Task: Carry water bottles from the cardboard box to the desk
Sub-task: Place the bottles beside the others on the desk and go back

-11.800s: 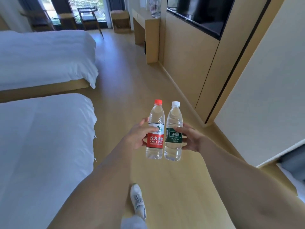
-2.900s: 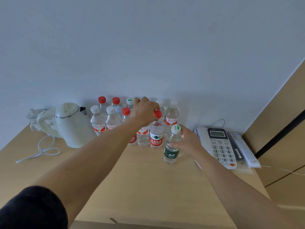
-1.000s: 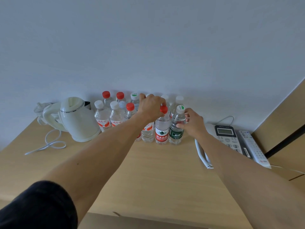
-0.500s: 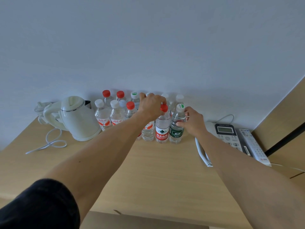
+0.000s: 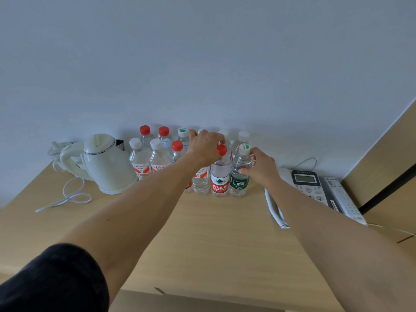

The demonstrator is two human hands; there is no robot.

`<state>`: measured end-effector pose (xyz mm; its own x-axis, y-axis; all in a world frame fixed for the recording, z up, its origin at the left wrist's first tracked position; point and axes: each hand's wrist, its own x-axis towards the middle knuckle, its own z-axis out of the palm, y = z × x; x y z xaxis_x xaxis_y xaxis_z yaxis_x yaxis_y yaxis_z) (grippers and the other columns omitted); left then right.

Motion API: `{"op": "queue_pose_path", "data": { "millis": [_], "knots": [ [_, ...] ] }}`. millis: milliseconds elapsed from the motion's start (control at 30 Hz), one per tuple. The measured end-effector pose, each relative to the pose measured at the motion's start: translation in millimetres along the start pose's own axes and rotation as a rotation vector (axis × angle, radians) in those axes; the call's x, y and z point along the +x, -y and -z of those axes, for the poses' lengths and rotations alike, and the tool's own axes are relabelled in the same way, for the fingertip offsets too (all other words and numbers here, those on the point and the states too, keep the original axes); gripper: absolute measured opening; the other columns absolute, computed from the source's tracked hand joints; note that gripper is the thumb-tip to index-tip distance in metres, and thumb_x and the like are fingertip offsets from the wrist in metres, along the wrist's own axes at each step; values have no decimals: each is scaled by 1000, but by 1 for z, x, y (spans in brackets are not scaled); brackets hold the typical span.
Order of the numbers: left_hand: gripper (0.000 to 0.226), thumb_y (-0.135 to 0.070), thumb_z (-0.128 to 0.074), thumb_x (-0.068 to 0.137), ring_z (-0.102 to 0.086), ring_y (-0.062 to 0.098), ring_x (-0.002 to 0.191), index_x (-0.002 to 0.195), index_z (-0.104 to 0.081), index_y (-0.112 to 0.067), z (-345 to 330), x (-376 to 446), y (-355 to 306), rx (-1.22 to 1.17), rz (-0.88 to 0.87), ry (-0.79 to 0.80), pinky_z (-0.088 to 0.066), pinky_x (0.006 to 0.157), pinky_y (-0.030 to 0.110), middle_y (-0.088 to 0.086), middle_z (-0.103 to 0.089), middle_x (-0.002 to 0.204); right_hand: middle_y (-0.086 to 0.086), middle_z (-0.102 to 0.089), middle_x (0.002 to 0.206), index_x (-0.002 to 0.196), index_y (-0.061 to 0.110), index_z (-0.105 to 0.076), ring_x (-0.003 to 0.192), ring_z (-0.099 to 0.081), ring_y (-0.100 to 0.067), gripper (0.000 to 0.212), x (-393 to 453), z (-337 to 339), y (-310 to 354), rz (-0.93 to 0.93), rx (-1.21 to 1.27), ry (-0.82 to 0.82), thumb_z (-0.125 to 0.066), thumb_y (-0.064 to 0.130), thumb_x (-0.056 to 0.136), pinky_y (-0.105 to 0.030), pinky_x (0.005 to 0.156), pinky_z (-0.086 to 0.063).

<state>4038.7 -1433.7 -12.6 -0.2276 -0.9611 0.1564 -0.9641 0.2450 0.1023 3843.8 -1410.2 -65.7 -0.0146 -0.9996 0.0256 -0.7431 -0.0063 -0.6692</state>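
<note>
On the wooden desk [image 5: 213, 239], a red-label, red-capped water bottle [image 5: 219, 176] and a green-label, white-capped water bottle [image 5: 239, 176] stand upright side by side. They form the front right of a cluster of several other bottles [image 5: 157, 156] against the wall. My left hand [image 5: 206, 147] curls over the neck of the red-label bottle, just behind its cap. My right hand [image 5: 261, 168] grips the green-label bottle at its shoulder, thumb in front and fingers behind. The cardboard box is out of view.
A white electric kettle [image 5: 108, 165] with a loose white cord [image 5: 67, 197] stands left of the bottles. At the desk's right end lie a desk phone [image 5: 308, 188] and a remote control [image 5: 344, 199]. A wooden panel rises at far right.
Both bottles were carried here and set down. The green-label bottle slid back beside the red-label one. Over the last second both hands stay on their bottles with hardly any movement.
</note>
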Motion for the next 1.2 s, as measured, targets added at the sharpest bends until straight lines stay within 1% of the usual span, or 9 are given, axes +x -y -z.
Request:
{"op": "queue_pose_path", "data": {
  "millis": [100, 233, 300, 433, 533, 667, 833, 1067, 1200],
  "knots": [
    [38, -35, -70, 87, -57, 19, 110, 124, -63, -30, 4, -2, 3, -30, -15, -22, -27, 91, 43, -9, -72, 109, -5, -66, 122, 126, 13, -55, 113, -61, -24, 62, 0, 5, 3, 7, -21, 2, -86, 23, 73, -34, 93, -47],
    [39, -30, -65, 88, -56, 18, 111, 127, -62, -31, 20, -2, 10, -60, -8, -58, -29, 95, 43, -9, -71, 111, -3, -66, 120, 129, 18, -55, 111, -61, -23, 60, 2, 16, 9, 45, -38, 6, -82, 15, 76, -31, 90, -48],
    [39, -27, -60, 91, -56, 19, 113, 130, -61, -30, 31, -2, 18, -66, 31, -77, -30, 98, 42, -7, -70, 116, -3, -65, 119, 129, 21, -55, 109, -60, -23, 54, 5, 27, 13, 55, -37, -4, -76, 14, 80, -34, 92, -50],
    [38, -39, -47, 101, -57, 24, 120, 136, -57, -28, 52, -2, 38, -18, 137, -87, -31, 106, 46, 0, -67, 130, -5, -62, 122, 131, 21, -55, 103, -57, -22, 46, 12, 48, 24, 72, -41, -20, -60, 12, 86, -33, 91, -47],
    [44, -44, -37, 104, -52, 28, 128, 144, -48, -30, 62, -6, 52, 39, 209, -27, -31, 108, 46, 2, -59, 141, -6, -60, 127, 133, 24, -54, 111, -56, -24, 43, 16, 59, 35, 82, -80, -35, -55, 18, 90, -34, 91, -45],
    [50, -44, -32, 103, -46, 32, 133, 153, -34, -34, 69, -13, 66, 63, 271, 75, -30, 109, 51, 6, -47, 151, -5, -56, 135, 139, 28, -48, 120, -53, -27, 48, 17, 72, 47, 120, -176, 3, -57, 32, 92, -36, 93, -44],
    [53, -48, -31, 103, -40, 33, 138, 154, -29, -37, 70, -24, 67, 78, 328, 121, -27, 111, 56, 6, -40, 156, -6, -50, 144, 146, 29, -41, 127, -51, -28, 57, 13, 77, 58, 170, -314, 52, -56, 48, 94, -36, 96, -42],
    [54, -48, -31, 102, -37, 33, 141, 155, -26, -37, 68, -38, 40, 81, 291, 135, -26, 112, 57, 5, -35, 159, -1, -42, 153, 152, 34, -33, 136, -43, -27, 62, -4, 77, 63, 191, -428, 141, -51, 52, 95, -41, 105, -39],
    [55, -49, -32, 103, -35, 33, 144, 156, -25, -37, 65, -41, 15, 78, 222, 155, -24, 114, 57, 4, -32, 161, -1, -43, 154, 151, 32, -34, 138, -42, -27, 62, -25, 85, 60, 168, -468, 134, -49, 56, 96, -44, 109, -39]
  ]
}}
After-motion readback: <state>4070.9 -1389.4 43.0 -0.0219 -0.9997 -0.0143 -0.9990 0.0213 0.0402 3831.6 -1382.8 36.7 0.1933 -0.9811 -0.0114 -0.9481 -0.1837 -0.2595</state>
